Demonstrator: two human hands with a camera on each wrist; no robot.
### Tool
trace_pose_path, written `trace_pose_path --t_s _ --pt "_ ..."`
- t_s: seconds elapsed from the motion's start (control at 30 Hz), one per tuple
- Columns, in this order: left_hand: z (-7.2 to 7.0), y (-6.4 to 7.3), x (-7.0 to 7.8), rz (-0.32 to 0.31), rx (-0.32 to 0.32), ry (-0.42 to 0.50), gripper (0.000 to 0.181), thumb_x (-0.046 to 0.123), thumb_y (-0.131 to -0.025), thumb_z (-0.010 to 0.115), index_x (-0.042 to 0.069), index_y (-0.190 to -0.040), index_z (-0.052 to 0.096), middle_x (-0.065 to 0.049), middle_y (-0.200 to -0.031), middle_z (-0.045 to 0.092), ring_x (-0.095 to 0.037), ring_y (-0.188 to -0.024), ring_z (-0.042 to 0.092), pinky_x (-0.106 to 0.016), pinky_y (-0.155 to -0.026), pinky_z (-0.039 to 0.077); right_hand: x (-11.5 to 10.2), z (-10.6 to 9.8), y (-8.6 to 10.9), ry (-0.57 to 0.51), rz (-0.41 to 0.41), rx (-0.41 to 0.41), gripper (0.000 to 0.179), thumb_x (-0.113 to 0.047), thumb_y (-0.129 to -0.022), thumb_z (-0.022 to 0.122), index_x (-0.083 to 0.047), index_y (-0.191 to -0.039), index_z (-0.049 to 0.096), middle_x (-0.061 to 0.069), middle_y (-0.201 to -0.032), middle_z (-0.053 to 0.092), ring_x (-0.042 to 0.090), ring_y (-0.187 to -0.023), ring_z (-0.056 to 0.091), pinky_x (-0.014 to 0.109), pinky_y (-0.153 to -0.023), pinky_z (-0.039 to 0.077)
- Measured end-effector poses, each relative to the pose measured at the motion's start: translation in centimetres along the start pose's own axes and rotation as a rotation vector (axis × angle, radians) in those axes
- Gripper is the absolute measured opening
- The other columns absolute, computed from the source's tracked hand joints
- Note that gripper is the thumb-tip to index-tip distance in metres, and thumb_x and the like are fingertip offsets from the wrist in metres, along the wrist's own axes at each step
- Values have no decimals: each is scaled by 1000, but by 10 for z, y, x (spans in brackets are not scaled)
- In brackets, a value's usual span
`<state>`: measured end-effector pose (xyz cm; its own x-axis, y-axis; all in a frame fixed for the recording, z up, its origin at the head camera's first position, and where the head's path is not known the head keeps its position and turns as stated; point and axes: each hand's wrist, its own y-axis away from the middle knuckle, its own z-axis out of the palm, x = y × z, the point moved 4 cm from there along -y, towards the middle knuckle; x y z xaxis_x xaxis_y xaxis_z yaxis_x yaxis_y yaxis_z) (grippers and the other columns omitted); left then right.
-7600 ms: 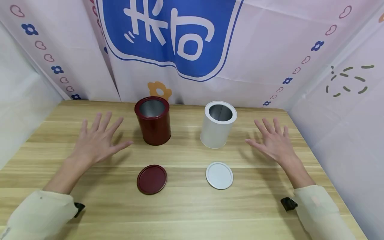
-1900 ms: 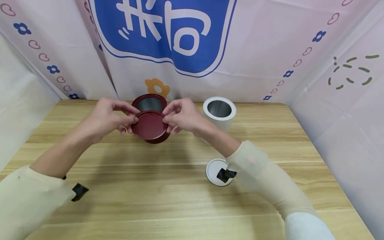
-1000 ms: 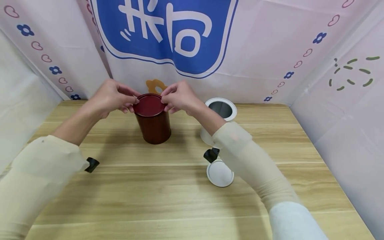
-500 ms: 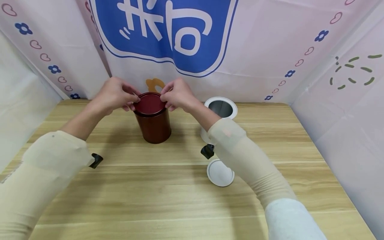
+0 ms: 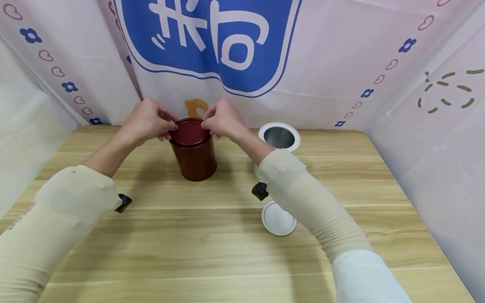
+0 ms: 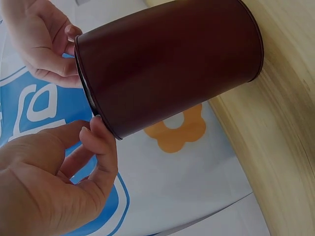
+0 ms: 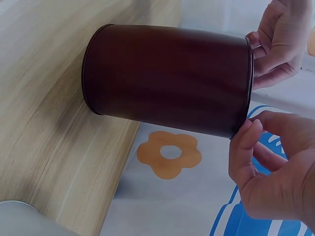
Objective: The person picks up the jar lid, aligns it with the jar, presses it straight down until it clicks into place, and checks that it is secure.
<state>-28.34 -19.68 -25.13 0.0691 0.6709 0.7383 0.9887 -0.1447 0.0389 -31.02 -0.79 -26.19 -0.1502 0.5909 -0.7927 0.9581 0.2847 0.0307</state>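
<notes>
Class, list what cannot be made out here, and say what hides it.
Head view: inside of the red can, hidden by the red lid.
Head view: much of the white can, behind the right arm.
Left wrist view: part of the red can, beyond the top edge.

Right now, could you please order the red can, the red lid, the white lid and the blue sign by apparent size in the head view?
1. Blue sign
2. Red can
White lid and red lid: too alike to rank, being seen at different slants.
</notes>
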Motion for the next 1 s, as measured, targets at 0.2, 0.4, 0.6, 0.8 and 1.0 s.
trace_pose_path --t_s 0.2,0.4,0.6,0.8,1.0 --pt "1 0 -2 26 15 -35 21 -2 -94 67 -15 -110 71 -10 -70 70 -14 -51 63 -24 -48 53 -1 1 -1 69 -29 1 6 -9 -92 74 -5 -92 79 5 -86 71 15 -57 62 26 -54 56" --pt "2 1 -2 34 24 -71 21 -1 -94 68 -13 -109 73 -8 -67 69 -15 -52 62 -24 -47 52 -1 3 -3 113 -63 8 8 -9 -92 73 -6 -90 80 3 -92 71 14 -50 60 26 -54 55" --pt "3 1 -2 32 21 -92 21 0 -93 70 -12 -109 74 -7 -67 68 -17 -54 62 -25 -48 51 0 4 -4 123 -75 9 8 -9 -92 73 -6 -90 81 4 -90 74 14 -50 62 26 -53 56" --pt "3 1 -2 36 24 -102 21 1 -93 70 -12 -109 74 -6 -65 67 -17 -53 61 -25 -48 51 1 4 -3 108 -75 6 9 -9 -92 73 -4 -95 81 5 -96 74 17 -55 65 26 -54 56" --pt "3 2 -2 41 13 -123 22 6 -95 71 -10 -111 74 -8 -65 67 -17 -53 62 -25 -48 52 4 1 -2 54 -115 -11 12 -9 -94 71 -2 -101 78 8 -98 72 21 -63 66 28 -56 58"
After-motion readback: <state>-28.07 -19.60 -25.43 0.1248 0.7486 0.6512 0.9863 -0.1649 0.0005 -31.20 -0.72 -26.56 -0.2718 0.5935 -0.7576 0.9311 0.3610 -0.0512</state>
